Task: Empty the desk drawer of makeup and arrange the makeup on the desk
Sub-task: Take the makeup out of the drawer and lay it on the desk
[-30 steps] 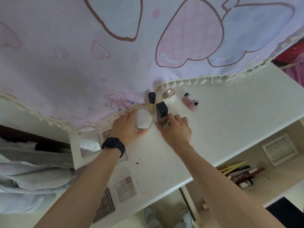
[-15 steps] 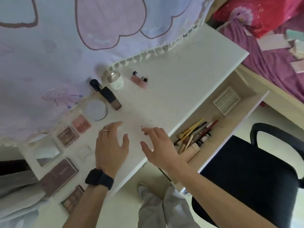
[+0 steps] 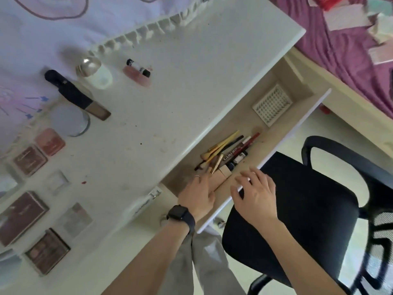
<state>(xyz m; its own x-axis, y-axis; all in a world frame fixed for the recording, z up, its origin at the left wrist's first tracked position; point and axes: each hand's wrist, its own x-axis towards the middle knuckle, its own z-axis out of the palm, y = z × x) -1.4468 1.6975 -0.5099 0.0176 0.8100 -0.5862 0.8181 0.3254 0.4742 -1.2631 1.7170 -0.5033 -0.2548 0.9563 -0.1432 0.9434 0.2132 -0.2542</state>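
The open drawer (image 3: 282,143) sticks out under the white desk (image 3: 191,86). It holds a heap of brushes, pencils and tubes (image 3: 229,147). My left hand (image 3: 197,194), with a black watch on the wrist, is inside the drawer's near end, fingers and thumb closed around a beige tube (image 3: 223,176). My right hand (image 3: 255,194) hovers over the drawer's front edge with fingers spread and nothing in it. On the desk stand a dark-capped foundation bottle (image 3: 80,99), a round compact (image 3: 70,120), a white jar (image 3: 93,71) and a pink lip product (image 3: 138,76).
Blush compacts (image 3: 50,141) and eyeshadow palettes (image 3: 21,216) line the desk's left part. A white grid tray (image 3: 272,105) lies at the drawer's far end. A black office chair (image 3: 308,209) stands right beside the drawer. A patterned cloth (image 3: 63,18) hangs over the desk's back, and a purple bed (image 3: 350,50) lies behind.
Both hands left the compact and bottle on the desk and moved right and down. The left hand entered the drawer and took hold of the beige tube. The view swung toward the drawer.
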